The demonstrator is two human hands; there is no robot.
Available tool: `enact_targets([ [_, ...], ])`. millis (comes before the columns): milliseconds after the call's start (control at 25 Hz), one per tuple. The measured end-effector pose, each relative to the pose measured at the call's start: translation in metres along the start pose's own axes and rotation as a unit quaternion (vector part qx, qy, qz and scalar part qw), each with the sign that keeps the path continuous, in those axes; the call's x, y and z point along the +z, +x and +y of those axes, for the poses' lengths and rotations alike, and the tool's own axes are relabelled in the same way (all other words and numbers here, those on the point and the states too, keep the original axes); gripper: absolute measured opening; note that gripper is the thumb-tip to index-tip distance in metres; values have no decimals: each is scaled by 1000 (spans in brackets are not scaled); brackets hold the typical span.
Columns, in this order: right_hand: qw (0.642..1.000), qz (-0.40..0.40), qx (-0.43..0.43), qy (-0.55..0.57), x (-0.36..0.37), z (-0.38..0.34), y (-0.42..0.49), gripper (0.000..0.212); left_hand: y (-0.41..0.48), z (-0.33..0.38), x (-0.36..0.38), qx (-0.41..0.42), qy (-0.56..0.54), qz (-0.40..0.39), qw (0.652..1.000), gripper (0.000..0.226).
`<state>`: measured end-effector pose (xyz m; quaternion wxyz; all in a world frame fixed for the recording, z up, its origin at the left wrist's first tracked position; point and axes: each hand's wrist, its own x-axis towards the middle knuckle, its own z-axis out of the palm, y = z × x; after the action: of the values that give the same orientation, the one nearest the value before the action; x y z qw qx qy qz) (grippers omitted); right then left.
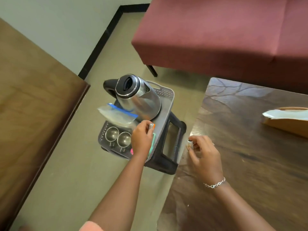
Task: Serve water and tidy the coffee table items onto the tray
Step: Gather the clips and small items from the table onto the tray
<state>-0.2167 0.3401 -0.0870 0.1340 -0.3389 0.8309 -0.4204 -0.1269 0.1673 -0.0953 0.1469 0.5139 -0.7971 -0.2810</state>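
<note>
While tidying rather than serving, by the look of it: pinched between thumb and fingertips of left hand (141,140), a small silver cylinder (151,126), just above the near part of the grey tray (164,114). Gripped likewise in right hand (205,155), a second cylinder (190,142), at the corner of the coffee table (250,147), apart from the tray.

Next, probably: set down and release on bare tray near the kettle (138,95), clear of the steel cups (113,133); then bring the second across the gap.

Counted: two cylinders, two cups, one kettle, one zip bag (116,114), one tray, on one dark stool (173,147). Beneath the left hand, green and pink bits, too hidden to name.
</note>
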Motion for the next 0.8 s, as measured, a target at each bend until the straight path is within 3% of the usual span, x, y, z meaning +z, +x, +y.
enact_targets([
  [200, 1000, 7, 12, 0, 21, 2, 1, 24, 44, -20, 40, 38, 119, -134, 983, 12],
  [280, 1000, 9, 26, 7, 26, 7, 1, 24, 51, -23, 57, 38, 140, -154, 977, 12],
  [480, 997, 1, 72, 24, 33, 9, 18, 21, 61, -38, 74, -48, 86, -158, 982, 5],
  [640, 993, -73, 87, 37, 41, -4, 61, 19, 63, -45, 74, -68, 84, -199, 974, 11],
  [800, 988, -115, 90, 46, 68, -21, 120, 13, 67, -53, 70, -114, 2, -206, 972, 17],
])
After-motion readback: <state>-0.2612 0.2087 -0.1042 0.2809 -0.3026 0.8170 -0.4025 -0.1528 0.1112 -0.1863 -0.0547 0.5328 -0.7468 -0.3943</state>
